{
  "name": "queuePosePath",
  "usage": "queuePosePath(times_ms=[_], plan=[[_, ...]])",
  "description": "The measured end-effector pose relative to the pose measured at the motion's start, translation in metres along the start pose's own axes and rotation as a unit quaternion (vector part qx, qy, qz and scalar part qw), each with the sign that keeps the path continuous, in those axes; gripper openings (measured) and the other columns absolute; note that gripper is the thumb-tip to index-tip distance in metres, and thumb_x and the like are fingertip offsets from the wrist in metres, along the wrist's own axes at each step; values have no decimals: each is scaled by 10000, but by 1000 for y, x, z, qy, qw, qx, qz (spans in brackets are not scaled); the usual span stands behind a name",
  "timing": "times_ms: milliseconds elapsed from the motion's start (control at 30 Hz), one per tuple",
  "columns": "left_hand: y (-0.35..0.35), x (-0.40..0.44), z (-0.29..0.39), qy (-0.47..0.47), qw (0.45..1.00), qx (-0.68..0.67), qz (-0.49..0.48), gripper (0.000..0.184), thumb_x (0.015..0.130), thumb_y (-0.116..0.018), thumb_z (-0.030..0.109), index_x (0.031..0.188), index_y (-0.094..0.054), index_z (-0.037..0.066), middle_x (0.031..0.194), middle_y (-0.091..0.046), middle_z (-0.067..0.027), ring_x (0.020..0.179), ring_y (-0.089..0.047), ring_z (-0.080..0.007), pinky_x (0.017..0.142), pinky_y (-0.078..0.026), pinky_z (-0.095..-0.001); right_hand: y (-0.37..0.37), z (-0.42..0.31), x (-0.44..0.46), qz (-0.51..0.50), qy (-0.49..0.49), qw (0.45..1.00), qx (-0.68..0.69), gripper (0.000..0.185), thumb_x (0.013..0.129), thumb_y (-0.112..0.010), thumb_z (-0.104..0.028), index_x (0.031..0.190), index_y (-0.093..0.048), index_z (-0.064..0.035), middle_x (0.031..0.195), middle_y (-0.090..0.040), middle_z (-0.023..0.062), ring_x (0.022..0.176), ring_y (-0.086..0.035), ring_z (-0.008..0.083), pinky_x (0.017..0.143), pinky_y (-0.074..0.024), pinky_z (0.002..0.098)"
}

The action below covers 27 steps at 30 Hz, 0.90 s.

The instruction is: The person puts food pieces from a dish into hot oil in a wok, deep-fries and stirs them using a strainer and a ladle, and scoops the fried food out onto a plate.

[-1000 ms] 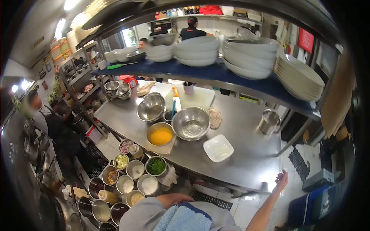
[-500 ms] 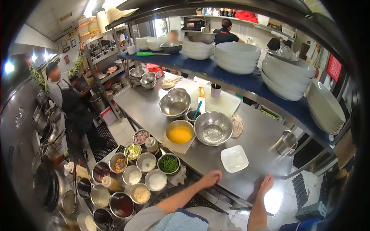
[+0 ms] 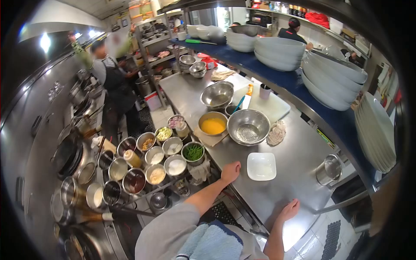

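My left hand (image 3: 230, 171), curled into a loose fist with no object showing in it, rests at the edge of the steel table (image 3: 260, 196). Just right of it sits a white square bowl (image 3: 261, 172); the hand is apart from it. My right hand (image 3: 289, 209) lies on the tabletop nearer me, fingers bent together and nothing visible in them. Beyond the bowl stand a perforated metal colander (image 3: 248, 132) and a metal bowl of yellow liquid (image 3: 213, 126). A crumpled cloth (image 3: 276, 132) lies beside the colander.
Several metal containers of ingredients stand to the left, one with chopped greens (image 3: 193, 152). A steel pot (image 3: 329, 170) is at the right. Stacked white bowls (image 3: 279, 54) line the shelf (image 3: 242, 58) above. A person in an apron (image 3: 116, 80) stands far left, arms raised.
My view has swung left, so the table and shelf sit further right in the picture. Both hands stay at the table, still curled. The person at the left still has raised arms.
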<state>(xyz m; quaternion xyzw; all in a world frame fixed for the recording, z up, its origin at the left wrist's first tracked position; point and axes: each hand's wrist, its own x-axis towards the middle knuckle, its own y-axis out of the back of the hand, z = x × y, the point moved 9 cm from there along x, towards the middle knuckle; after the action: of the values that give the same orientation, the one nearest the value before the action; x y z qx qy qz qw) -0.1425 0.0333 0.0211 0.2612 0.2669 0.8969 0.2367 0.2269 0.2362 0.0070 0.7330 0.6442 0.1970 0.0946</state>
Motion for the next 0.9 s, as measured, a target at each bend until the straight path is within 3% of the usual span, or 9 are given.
queuePosePath(times_ms=[133, 233, 633, 900], plan=[[-4, -1, 2, -5, 999, 42, 15, 59, 801, -498, 78, 842, -540, 78, 758, -592, -151, 728, -583, -360, 645, -461, -465, 5, -14, -2, 24, 49, 998, -14, 363, 939, -441, -284, 874, -590, 40, 708, -566, 142, 626, -483, 266, 618, -407, 375], [-4, -4, 2, 0, 997, 63, 32, 59, 805, -497, 79, 851, -533, 76, 765, -596, -153, 730, -582, -368, 653, -467, -469, 7, -20, -3, -3, 12, 1000, -21, 363, 932, -443, -284, 874, -591, 42, 746, -591, 161, 670, -519, 300, 653, -419, 385], [-15, -3, 0, 45, 990, 131, 4, 78, 834, -471, 112, 851, -542, 84, 808, -611, -166, 758, -589, -389, 673, -467, -501, 8, -20, -4, -19, -13, 1000, 7, 362, 921, -447, -301, 910, -619, 17, 836, -624, 165, 774, -566, 303, 712, -426, 392], [-9, -1, 10, 22, 991, 132, 6, 88, 811, -469, 84, 829, -554, 69, 789, -606, -169, 757, -590, -373, 681, -473, -477, 10, -25, -5, -17, -13, 1000, 17, 356, 922, -445, -301, 917, -620, 9, 845, -630, 158, 785, -572, 296, 717, -426, 392]])
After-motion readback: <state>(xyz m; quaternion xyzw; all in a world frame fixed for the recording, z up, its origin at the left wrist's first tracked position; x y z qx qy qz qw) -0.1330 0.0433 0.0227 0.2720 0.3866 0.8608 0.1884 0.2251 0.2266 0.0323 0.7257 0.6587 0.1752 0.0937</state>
